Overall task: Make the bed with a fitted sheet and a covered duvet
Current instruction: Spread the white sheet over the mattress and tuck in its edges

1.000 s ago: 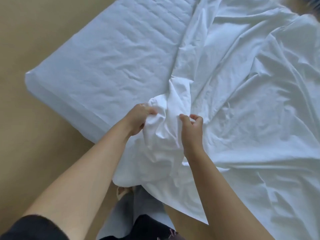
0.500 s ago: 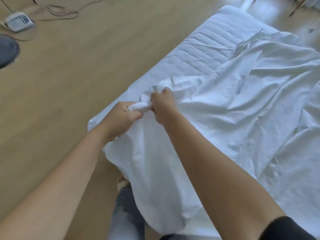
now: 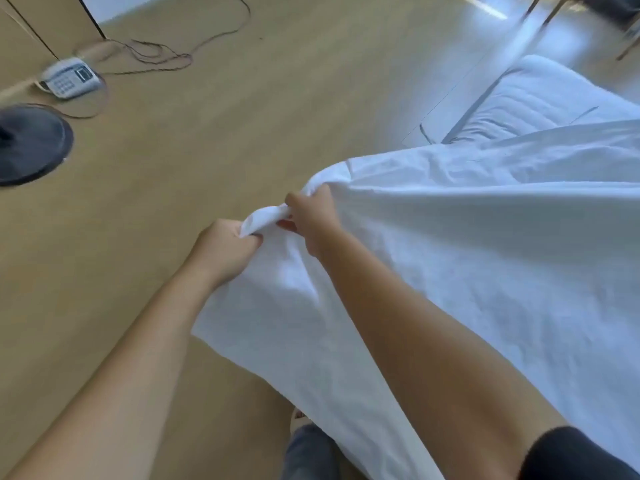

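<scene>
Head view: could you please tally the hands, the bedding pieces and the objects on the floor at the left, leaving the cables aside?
Hands: 2, left hand and right hand, both gripping the sheet.
Bedding: 2, sheet and mattress.
Floor objects at left: 2, telephone and dark round base.
Total: 6.
</scene>
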{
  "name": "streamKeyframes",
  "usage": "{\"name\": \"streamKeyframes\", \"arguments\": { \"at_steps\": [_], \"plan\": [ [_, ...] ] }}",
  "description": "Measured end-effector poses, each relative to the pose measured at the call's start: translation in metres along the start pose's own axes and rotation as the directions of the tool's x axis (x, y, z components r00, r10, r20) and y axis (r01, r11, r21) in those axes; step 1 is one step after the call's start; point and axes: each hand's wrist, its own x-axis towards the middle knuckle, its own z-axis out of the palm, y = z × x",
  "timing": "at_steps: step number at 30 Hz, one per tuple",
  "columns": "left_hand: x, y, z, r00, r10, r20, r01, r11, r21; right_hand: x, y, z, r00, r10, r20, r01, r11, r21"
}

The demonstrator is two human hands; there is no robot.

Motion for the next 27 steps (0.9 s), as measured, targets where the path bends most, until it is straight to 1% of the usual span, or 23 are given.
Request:
{"name": "streamKeyframes", "arguments": {
  "at_steps": [2, 4, 5, 7, 9, 12, 14, 16, 18, 19, 21, 23, 25, 26, 27],
  "plan": [
    [0.001, -0.015, 0.009, 0.998, 0.025, 0.064, -0.029, 0.997, 0.067, 0.006, 0.027, -0.002, 0.987, 0.155, -0.037, -0.155, 0.988, -0.001],
    [-0.003, -0.019, 0.024, 0.982, 0.069, 0.175, -0.085, 0.993, 0.081, 0.009, 0.047, -0.010, 0.954, 0.294, -0.054, -0.296, 0.954, -0.054],
    [-0.007, -0.018, 0.032, 0.967, 0.085, 0.242, -0.106, 0.991, 0.078, 0.010, 0.052, -0.014, 0.941, 0.334, -0.060, -0.338, 0.937, -0.085],
    [-0.015, -0.014, 0.049, 0.936, 0.142, 0.323, -0.171, 0.983, 0.063, 0.013, 0.056, -0.023, 0.936, 0.337, -0.105, -0.350, 0.922, -0.165],
    [-0.022, -0.006, 0.063, 0.923, 0.198, 0.331, -0.222, 0.974, 0.036, 0.016, 0.053, -0.032, 0.946, 0.269, -0.178, -0.296, 0.944, -0.145],
    [-0.029, 0.003, 0.080, 0.922, 0.231, 0.312, -0.246, 0.969, 0.011, 0.016, 0.041, -0.057, 0.946, 0.153, -0.286, -0.163, 0.987, -0.010],
    [-0.035, 0.012, 0.089, 0.913, 0.243, 0.328, -0.258, 0.966, 0.003, 0.011, 0.035, -0.081, 0.929, 0.121, -0.351, -0.105, 0.992, 0.065],
    [-0.045, 0.023, 0.106, 0.895, 0.274, 0.353, -0.305, 0.952, 0.034, 0.001, 0.031, -0.111, 0.903, 0.093, -0.419, -0.050, 0.992, 0.113],
    [-0.058, 0.037, 0.124, 0.859, 0.338, 0.384, -0.412, 0.902, 0.129, -0.016, 0.030, -0.148, 0.876, 0.035, -0.480, 0.039, 0.989, 0.143],
    [-0.067, 0.045, 0.134, 0.838, 0.359, 0.411, -0.453, 0.878, 0.155, -0.027, 0.030, -0.168, 0.866, 0.003, -0.500, 0.094, 0.981, 0.168],
    [-0.091, 0.065, 0.156, 0.770, 0.357, 0.528, -0.494, 0.858, 0.142, -0.050, 0.034, -0.214, 0.842, -0.053, -0.537, 0.185, 0.963, 0.195],
    [-0.121, 0.085, 0.187, 0.689, 0.397, 0.606, -0.514, 0.857, 0.022, -0.077, 0.042, -0.262, 0.818, -0.079, -0.569, 0.232, 0.952, 0.201],
    [-0.161, 0.115, 0.219, 0.617, 0.432, 0.657, -0.525, 0.849, -0.065, -0.110, 0.054, -0.316, 0.795, -0.101, -0.598, 0.235, 0.960, 0.151],
    [-0.174, 0.123, 0.235, 0.592, 0.448, 0.670, -0.519, 0.848, -0.109, -0.121, 0.059, -0.334, 0.782, -0.115, -0.613, 0.247, 0.960, 0.134],
    [-0.181, 0.125, 0.241, 0.558, 0.467, 0.686, -0.527, 0.838, -0.142, -0.123, 0.061, -0.341, 0.789, -0.121, -0.602, 0.247, 0.960, 0.131]
  ]
}}
